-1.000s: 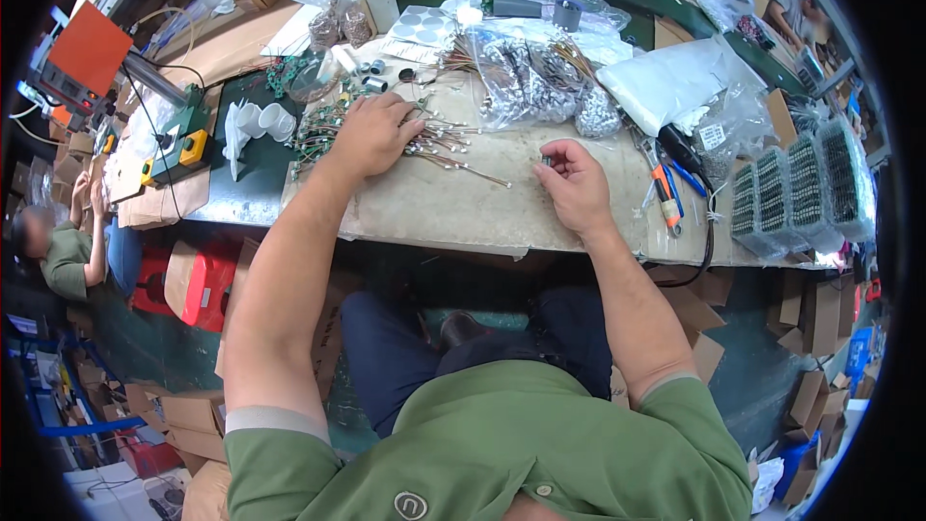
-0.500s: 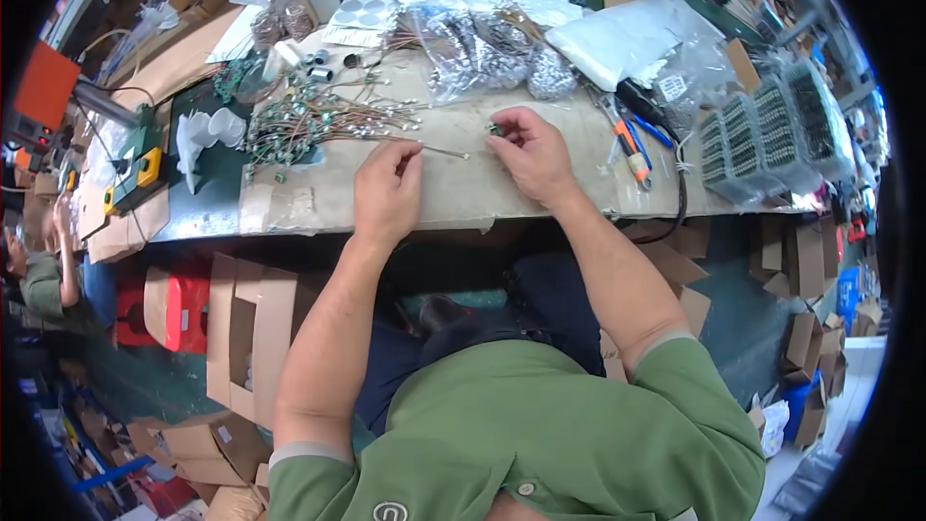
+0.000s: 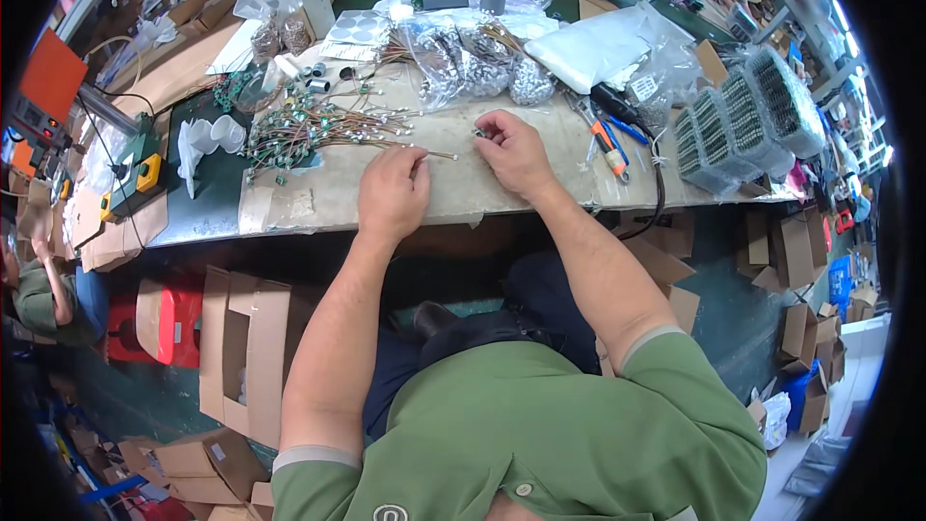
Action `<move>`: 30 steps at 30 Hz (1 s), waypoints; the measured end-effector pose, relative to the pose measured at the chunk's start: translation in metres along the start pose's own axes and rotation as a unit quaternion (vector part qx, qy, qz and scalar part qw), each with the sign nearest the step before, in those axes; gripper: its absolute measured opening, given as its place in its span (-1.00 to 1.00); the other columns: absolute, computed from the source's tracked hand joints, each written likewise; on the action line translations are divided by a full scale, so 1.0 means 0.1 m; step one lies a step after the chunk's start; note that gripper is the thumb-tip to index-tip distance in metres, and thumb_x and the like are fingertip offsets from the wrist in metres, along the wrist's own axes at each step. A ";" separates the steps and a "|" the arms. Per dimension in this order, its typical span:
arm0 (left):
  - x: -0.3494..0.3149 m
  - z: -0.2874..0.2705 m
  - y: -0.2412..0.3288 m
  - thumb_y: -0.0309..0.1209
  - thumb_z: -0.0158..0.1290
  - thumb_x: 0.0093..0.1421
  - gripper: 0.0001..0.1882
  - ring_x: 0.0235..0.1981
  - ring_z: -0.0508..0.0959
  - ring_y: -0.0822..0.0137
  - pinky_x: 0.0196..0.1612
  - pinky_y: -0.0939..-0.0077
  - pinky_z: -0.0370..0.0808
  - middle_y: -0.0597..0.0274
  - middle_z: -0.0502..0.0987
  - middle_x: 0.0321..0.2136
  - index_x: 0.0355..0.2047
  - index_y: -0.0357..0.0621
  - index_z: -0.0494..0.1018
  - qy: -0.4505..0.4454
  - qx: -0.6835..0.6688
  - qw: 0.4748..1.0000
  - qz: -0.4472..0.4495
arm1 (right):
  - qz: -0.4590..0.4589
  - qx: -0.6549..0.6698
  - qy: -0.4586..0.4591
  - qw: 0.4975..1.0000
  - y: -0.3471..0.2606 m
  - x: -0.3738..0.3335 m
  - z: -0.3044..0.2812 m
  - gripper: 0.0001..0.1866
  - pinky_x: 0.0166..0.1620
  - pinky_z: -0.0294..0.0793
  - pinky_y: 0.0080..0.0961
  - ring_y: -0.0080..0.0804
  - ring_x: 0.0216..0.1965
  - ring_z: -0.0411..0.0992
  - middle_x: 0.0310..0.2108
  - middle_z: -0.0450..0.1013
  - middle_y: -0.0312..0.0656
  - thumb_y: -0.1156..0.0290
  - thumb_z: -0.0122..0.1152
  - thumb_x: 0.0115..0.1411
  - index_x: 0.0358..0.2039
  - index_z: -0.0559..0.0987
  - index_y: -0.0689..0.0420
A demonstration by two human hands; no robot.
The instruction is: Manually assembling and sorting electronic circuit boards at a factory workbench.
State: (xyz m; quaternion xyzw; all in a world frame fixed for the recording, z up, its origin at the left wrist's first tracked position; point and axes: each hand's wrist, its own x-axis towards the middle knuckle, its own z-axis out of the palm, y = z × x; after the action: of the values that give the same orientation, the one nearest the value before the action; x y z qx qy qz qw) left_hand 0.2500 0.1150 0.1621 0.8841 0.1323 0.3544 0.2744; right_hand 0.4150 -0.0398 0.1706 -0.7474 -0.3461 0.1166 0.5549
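Workshop bench (image 3: 333, 203), brown sheet over the top; cartons (image 3: 241, 347) and a red stool (image 3: 178, 323) on the green floor beneath. Clear trays (image 3: 743, 121) of parts stand at the right end, an orange-handled tool (image 3: 610, 147) nearer the middle, a bag (image 3: 463, 63) of wired pieces toward the back.

Against a second ago: the left hand (image 3: 394, 195) has come off the wire pile (image 3: 313, 130) and is now near the bench's front edge, just right of the pile. The right hand (image 3: 513, 154) keeps its small dark part, and the two hands are closer together. The whole view has shifted a little.

Part (image 3: 479, 132) sits at the right fingertips, pinched between thumb and forefinger, on the side facing the left hand. One wire (image 3: 442, 153), pale-tipped, reaches past the left fingertips toward the right hand, its tip short of it. Left fingers curled, thumb close to forefinger; cannot tell whether they grip that wire or only lie beside it. Remaining wires fan loosely rightward from the pile.
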 end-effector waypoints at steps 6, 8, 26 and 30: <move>-0.03 0.08 0.00 -0.44 0.15 0.14 -0.87 -0.34 0.58 -0.06 -0.23 0.14 0.51 0.06 0.63 -0.37 -0.31 -0.18 0.60 0.046 0.000 0.999 0.001 | -0.106 -0.065 0.020 0.992 0.09 -0.01 0.00 -0.73 -0.25 0.46 -0.49 -0.40 -0.38 0.42 -0.32 0.56 -0.20 0.52 0.31 0.17 -0.10 0.67 0.25; -0.02 0.08 0.03 -0.41 0.17 0.15 -0.84 -0.35 0.60 -0.02 -0.23 0.20 0.53 0.07 0.66 -0.35 -0.28 -0.17 0.64 0.008 -0.051 0.997 -0.050 | -0.064 -0.020 0.019 0.998 -0.02 -0.12 -0.04 -0.74 -0.26 0.44 -0.51 -0.40 -0.39 0.42 -0.32 0.54 -0.20 0.54 0.32 0.18 -0.10 0.67 0.28; 0.21 -0.72 -0.47 -0.63 0.25 0.20 -0.83 -0.46 0.58 0.47 -0.35 0.68 0.54 0.18 0.65 -0.40 -0.18 -0.26 0.58 0.061 -0.409 0.837 -0.357 | -0.182 -0.035 -0.086 0.979 -0.67 0.80 0.97 -0.72 -0.21 0.50 -0.38 -0.24 -0.33 0.46 -0.27 0.53 -0.18 0.43 0.31 0.14 -0.12 0.71 0.18; 0.08 -0.64 -0.62 -0.63 0.26 0.20 -0.81 -0.50 0.51 0.53 -0.40 0.71 0.47 0.30 0.59 -0.46 -0.16 -0.25 0.59 0.068 -0.327 0.896 -0.292 | -0.163 -0.193 -0.046 0.966 -0.51 1.53 1.32 -0.76 -0.17 0.54 -0.21 -0.06 -0.30 0.54 -0.26 0.64 -0.05 0.35 0.22 0.16 -0.26 0.73 0.21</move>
State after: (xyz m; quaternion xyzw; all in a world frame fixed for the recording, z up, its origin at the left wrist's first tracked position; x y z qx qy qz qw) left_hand 0.2082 0.1938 0.1692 0.6398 0.2790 0.3411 0.6297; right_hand 0.4335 0.1656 0.2024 -0.7676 -0.5048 -0.0103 0.3948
